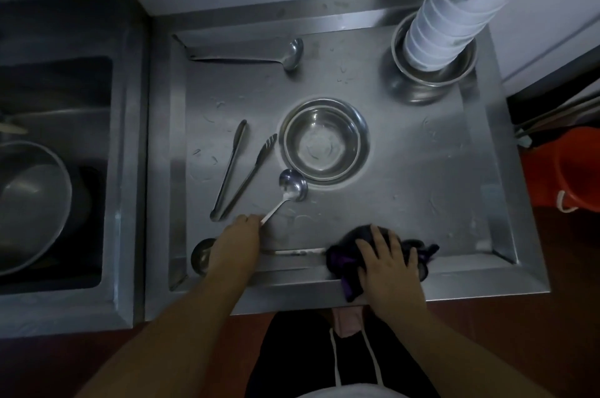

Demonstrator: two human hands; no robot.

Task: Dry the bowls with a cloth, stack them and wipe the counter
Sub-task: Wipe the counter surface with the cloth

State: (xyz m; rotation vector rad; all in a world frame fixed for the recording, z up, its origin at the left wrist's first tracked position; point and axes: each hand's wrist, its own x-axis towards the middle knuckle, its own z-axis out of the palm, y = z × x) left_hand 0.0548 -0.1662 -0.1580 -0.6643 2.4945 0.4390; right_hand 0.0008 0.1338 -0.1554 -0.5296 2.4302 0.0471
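Observation:
A steel bowl (323,141) sits upright in the middle of the wet steel counter (422,176), apparently nested in a second one. At the back right a tall stack of white bowls (454,17) stands inside a steel bowl (433,72). My left hand (238,237) grips the handle end of a steel ladle (292,188) whose scoop rests just left of the middle bowl. My right hand (388,259) presses flat on a dark purple cloth (349,262) at the counter's front edge.
Steel tongs (240,170) lie left of the middle bowl. A ladle (285,55) lies at the back, another (203,254) at the front left under my left arm. A sink (48,170) with a large steel basin is on the left. A red bucket (574,167) stands right.

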